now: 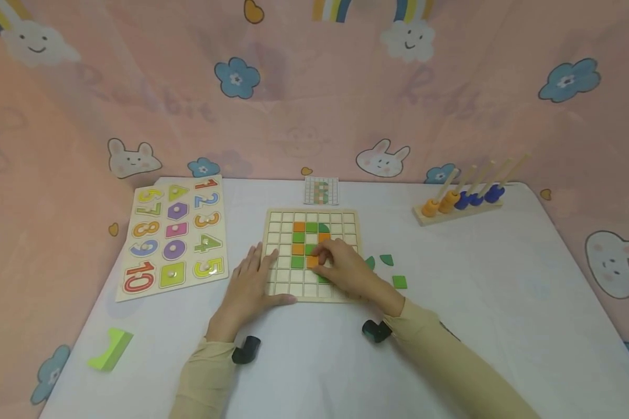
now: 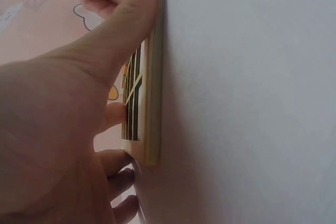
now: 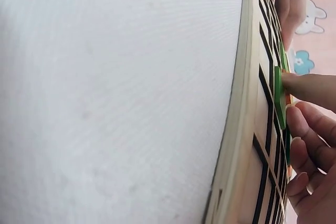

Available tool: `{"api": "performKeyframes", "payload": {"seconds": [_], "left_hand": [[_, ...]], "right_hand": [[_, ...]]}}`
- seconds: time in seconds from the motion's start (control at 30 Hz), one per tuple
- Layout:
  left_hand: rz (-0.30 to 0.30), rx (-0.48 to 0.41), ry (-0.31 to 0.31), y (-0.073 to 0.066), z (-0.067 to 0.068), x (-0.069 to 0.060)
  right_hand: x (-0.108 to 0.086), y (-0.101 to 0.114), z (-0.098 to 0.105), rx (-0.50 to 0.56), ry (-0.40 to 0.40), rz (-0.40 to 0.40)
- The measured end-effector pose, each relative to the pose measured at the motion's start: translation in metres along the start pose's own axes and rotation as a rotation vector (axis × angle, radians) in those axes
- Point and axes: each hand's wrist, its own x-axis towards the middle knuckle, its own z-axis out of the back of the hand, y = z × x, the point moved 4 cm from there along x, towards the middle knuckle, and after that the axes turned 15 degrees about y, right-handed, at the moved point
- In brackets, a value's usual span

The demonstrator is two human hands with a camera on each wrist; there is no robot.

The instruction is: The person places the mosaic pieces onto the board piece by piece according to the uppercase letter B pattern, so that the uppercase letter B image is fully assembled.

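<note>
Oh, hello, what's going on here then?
Someone's left hand rests at the left edge of a gridded board, while the right hand touches the orange and green tiles on it; whether it pinches one is hard to tell. Loose green pieces lie to the right, and a small patterned card sits beyond the board.

At the right of the frame, we see the right hand (image 3: 317, 137) with thumb and fingertips at an orange tile (image 3: 287, 98), partly hidden behind a green tile (image 3: 278, 95).
</note>
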Motion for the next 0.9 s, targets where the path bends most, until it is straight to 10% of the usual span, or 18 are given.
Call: {"api": "performKeyframes", "payload": {"seconds": [0.9], "left_hand": [[-0.002, 0.004, -0.011, -0.001, 0.0, 0.0]], "right_hand": [[-0.03, -0.028, 0.029, 0.015, -0.056, -0.007]]}}
